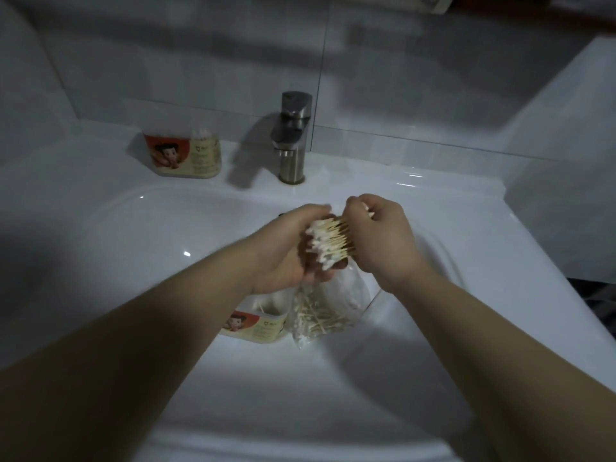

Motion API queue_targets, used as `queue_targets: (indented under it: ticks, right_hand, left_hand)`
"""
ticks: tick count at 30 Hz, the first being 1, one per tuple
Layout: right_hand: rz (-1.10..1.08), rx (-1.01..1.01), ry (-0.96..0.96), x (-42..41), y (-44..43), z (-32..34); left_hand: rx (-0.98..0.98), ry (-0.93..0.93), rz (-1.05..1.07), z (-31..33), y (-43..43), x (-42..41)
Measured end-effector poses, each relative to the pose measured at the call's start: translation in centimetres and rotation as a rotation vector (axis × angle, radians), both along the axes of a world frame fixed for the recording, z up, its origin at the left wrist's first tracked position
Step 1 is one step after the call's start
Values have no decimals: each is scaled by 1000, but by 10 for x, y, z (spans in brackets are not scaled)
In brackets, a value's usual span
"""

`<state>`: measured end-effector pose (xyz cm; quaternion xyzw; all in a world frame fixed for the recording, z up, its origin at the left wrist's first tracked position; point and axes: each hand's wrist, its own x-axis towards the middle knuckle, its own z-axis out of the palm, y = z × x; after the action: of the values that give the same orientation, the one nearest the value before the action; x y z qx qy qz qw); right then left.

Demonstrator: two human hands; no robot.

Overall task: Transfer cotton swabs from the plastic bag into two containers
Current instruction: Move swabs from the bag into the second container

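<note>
Head view: white sink (133, 228) across the frame, faucet (293, 138) upper centre. Plastic bag (320, 315) of loose swabs in the basin, lower centre, touching second container (256, 325); first container (186, 155) on the rim, upper left. Above the bag, left hand (286, 248) and right hand (380, 235) both gripping one bundle of cotton swabs (330, 241).

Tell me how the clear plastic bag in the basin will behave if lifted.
Probably floppy: the plastic bag lies crumpled and slack. Likely light, holding only loose swabs. They lie jumbled, so they may slide or spill when it tilts.
</note>
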<state>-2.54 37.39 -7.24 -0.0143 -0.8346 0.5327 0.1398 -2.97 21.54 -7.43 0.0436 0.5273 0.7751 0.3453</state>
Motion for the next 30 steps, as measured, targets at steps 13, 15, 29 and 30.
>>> queue_targets:
  ticks: [13,15,29,30]
  right_hand:
    - [-69,20,18,22,-56,4]
    - [-60,49,65,14,-61,9]
    - [81,501,180,23,-77,-53]
    - [84,501,192,23,-78,-54]
  left_hand:
    - [-50,18,634,14,3,11]
    - [-124,47,603,18,-8,5]
    - [-1133,382,362,-2,-70,-15]
    - [-1148,368,331,-3,-71,-15]
